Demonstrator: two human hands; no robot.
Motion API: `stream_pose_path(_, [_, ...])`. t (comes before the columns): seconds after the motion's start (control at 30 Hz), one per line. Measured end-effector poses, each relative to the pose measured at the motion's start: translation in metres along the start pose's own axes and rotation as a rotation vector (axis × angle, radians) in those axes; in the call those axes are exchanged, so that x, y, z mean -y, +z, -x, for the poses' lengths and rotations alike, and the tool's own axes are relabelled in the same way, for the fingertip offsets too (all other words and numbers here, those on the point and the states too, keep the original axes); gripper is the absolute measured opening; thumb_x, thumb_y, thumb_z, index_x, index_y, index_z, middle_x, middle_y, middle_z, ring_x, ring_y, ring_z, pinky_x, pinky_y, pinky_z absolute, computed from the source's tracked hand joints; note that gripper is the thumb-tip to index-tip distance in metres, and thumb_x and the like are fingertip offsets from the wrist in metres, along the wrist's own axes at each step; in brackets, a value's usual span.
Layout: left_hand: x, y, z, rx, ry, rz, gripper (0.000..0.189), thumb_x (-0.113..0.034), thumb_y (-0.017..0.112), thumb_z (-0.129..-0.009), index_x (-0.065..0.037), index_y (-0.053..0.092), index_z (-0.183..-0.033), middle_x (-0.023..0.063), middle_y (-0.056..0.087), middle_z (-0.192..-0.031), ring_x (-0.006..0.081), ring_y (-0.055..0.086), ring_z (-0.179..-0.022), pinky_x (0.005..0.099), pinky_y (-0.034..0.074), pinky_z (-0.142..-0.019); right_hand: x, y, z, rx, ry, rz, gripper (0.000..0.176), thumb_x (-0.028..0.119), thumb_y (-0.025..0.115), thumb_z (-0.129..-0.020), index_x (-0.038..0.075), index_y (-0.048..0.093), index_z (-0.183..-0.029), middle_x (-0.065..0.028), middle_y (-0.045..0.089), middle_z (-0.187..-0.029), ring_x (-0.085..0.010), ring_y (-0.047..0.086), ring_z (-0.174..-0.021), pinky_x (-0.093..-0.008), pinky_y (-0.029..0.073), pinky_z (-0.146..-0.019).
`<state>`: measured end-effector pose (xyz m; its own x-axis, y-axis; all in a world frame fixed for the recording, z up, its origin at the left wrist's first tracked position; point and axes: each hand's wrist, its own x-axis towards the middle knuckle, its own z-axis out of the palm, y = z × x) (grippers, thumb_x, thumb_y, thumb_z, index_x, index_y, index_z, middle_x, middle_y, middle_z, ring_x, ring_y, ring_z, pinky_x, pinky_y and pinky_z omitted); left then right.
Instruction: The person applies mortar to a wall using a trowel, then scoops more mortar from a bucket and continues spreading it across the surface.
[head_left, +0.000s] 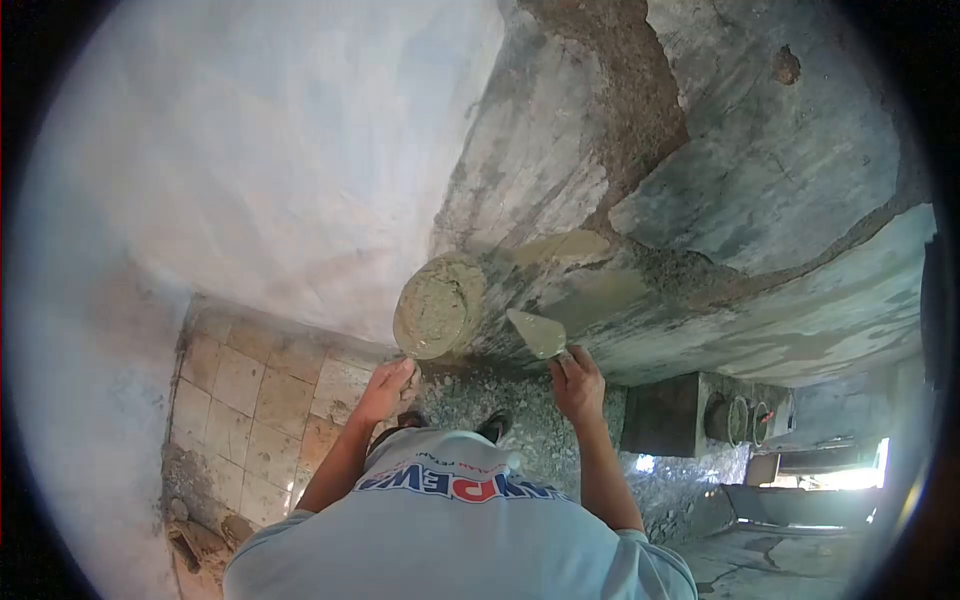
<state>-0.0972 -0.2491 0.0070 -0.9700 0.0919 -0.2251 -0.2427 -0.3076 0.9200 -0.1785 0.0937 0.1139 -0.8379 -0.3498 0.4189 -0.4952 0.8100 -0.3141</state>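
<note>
My left hand [388, 390] is closed round the short handle of a round pan [402, 318] and holds it up against the foot of the wall in this view. Grey-green wet mortar [440, 300] fills the pan. In my right hand [578, 383] is a pointed trowel [538, 333], its blade smeared with the same mortar and aimed up and left toward the pan. Fresh mortar patches [600, 295] show on the wall just beyond the blade. Between the pan and the trowel a small gap is visible.
The wall [760, 190] has broken plaster with a rough brown crack [640, 100]. A smooth white wall [300, 150] rises on the left. Tiled floor [245, 400] lies lower left, rubble [455, 400] around my feet. Dark box [660, 415] and buckets [738, 420] stand on the right.
</note>
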Motion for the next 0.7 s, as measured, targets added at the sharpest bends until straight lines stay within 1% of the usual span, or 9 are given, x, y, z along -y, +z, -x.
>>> stream_pose_path(0.07, [-0.018, -0.002, -0.002, 0.016, -0.028, -0.010, 0.041, -0.037, 0.049, -0.108, -0.007, 0.057, -0.082, -0.0013, 0.051, -0.067, 0.0089, 0.044, -0.058, 0.0268, 0.037, -0.055, 0.000, -0.002, -0.016, -0.066, 0.021, -0.030, 0.018, 0.013, 0.072, -0.089, 0.009, 0.070, -0.106, -0.0099, 0.065, -0.099, -0.0346, 0.065, -0.085, -0.0451, 0.053, -0.071])
stream_pose_path(0.17, [-0.023, 0.008, -0.005, -0.068, 0.027, -0.129, 0.039, -0.036, 0.050, -0.108, -0.006, 0.056, -0.083, -0.0019, 0.050, -0.069, 0.0091, 0.045, -0.060, 0.0265, 0.038, -0.056, -0.002, -0.002, -0.044, -0.121, -0.073, 0.125, 0.016, 0.015, 0.073, -0.088, 0.010, 0.070, -0.104, -0.0080, 0.064, -0.100, -0.0314, 0.064, -0.085, -0.0437, 0.050, -0.073])
stream_pose_path(0.27, [-0.029, 0.006, -0.003, 0.079, -0.026, -0.181, 0.039, -0.035, 0.051, -0.108, -0.006, 0.055, -0.083, -0.0019, 0.050, -0.070, 0.0087, 0.046, -0.061, 0.0269, 0.038, -0.056, -0.008, 0.006, -0.067, -0.241, -0.153, 0.129, 0.012, 0.016, 0.074, -0.088, 0.011, 0.071, -0.099, -0.0075, 0.063, -0.100, -0.0288, 0.064, -0.085, -0.0424, 0.048, -0.072])
stream_pose_path(0.37, [-0.039, 0.014, 0.002, 0.113, -0.039, -0.120, 0.040, -0.036, 0.051, -0.108, -0.006, 0.055, -0.083, -0.0023, 0.048, -0.068, 0.0085, 0.046, -0.060, 0.0269, 0.038, -0.055, -0.017, 0.008, -0.073, -0.229, -0.239, 0.156, 0.010, 0.017, 0.074, -0.088, 0.010, 0.071, -0.095, -0.0076, 0.064, -0.101, -0.0278, 0.064, -0.087, -0.0423, 0.047, -0.072])
stream_pose_path(0.47, [-0.042, 0.016, 0.005, 0.092, -0.127, -0.057, 0.039, -0.037, 0.050, -0.108, -0.007, 0.056, -0.085, -0.0029, 0.047, -0.067, 0.0081, 0.046, -0.058, 0.0263, 0.036, -0.053, -0.016, 0.009, -0.063, -0.191, -0.294, 0.180, 0.011, 0.016, 0.075, -0.087, 0.010, 0.071, -0.095, -0.0072, 0.063, -0.100, -0.0281, 0.063, -0.086, -0.0422, 0.046, -0.073])
stream_pose_path(0.57, [-0.041, 0.013, 0.004, 0.079, 0.026, -0.227, 0.038, -0.037, 0.051, -0.108, -0.007, 0.055, -0.086, -0.0033, 0.048, -0.066, 0.0079, 0.046, -0.057, 0.0261, 0.036, -0.052, 0.002, 0.019, -0.047, -0.122, -0.254, 0.129, 0.011, 0.015, 0.075, -0.085, 0.010, 0.070, -0.094, -0.0069, 0.063, -0.098, -0.0283, 0.063, -0.084, -0.0420, 0.046, -0.073])
stream_pose_path(0.6, [-0.038, 0.013, 0.005, 0.054, 0.010, -0.233, 0.038, -0.037, 0.051, -0.108, -0.007, 0.056, -0.086, -0.0032, 0.048, -0.066, 0.0078, 0.046, -0.057, 0.0265, 0.036, -0.052, 0.012, 0.024, -0.043, -0.151, -0.230, 0.103, 0.011, 0.013, 0.074, -0.085, 0.010, 0.070, -0.094, -0.0075, 0.062, -0.098, -0.0298, 0.062, -0.082, -0.0435, 0.046, -0.071])
stream_pose_path(0.7, [-0.030, 0.012, 0.002, -0.002, -0.028, -0.219, 0.037, -0.036, 0.052, -0.108, -0.006, 0.056, -0.086, -0.0032, 0.048, -0.066, 0.0075, 0.045, -0.058, 0.0276, 0.037, -0.052, 0.035, 0.047, -0.027, -0.155, -0.145, 0.030, 0.011, 0.013, 0.074, -0.086, 0.009, 0.069, -0.095, -0.0085, 0.062, -0.098, -0.0304, 0.063, -0.085, -0.0447, 0.046, -0.070])
